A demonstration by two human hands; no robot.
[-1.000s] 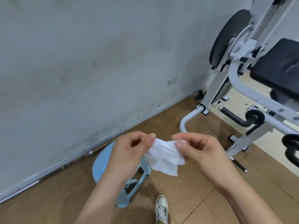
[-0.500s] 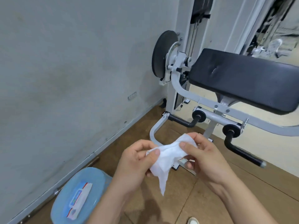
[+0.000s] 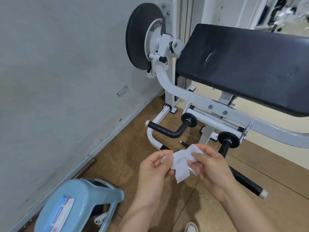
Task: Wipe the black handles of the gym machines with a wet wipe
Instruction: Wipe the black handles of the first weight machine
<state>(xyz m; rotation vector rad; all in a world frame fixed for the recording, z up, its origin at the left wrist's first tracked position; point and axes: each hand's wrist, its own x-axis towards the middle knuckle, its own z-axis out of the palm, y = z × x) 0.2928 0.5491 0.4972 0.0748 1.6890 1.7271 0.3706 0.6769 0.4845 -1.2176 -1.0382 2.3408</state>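
While both hands meet in the lower middle of the frame, the left hand (image 3: pixel 155 166) pinches one side of a crumpled white wet wipe (image 3: pixel 181 164) between thumb and curled fingers, and the right hand (image 3: pixel 212 168) grips the other side the same way, so the wipe is bunched between them with a loose corner hanging down. The wipe is held in the air, apart from both handles. Just above the hands, near the centre of the frame, a bent black handle (image 3: pixel 168 131) sticks out toward the left from a white machine frame (image 3: pixel 217 110). A second black handle (image 3: pixel 247 183) runs down toward the lower right, partly hidden behind the right hand, and ends in a pale cap. A wide black pad (image 3: pixel 250 64) fills the upper right, and a dark round disc (image 3: pixel 135 36) sits at the frame's pivot at upper centre, close to the grey wall (image 3: pixel 58 64). At lower left a light blue plastic stool (image 3: pixel 83 191) stands on the brown floor (image 3: pixel 127 153), with a pack of wipes (image 3: pixel 61 213) lying on its seat. The toe of a pale shoe (image 3: pixel 191 227) shows at the bottom edge, right of centre.
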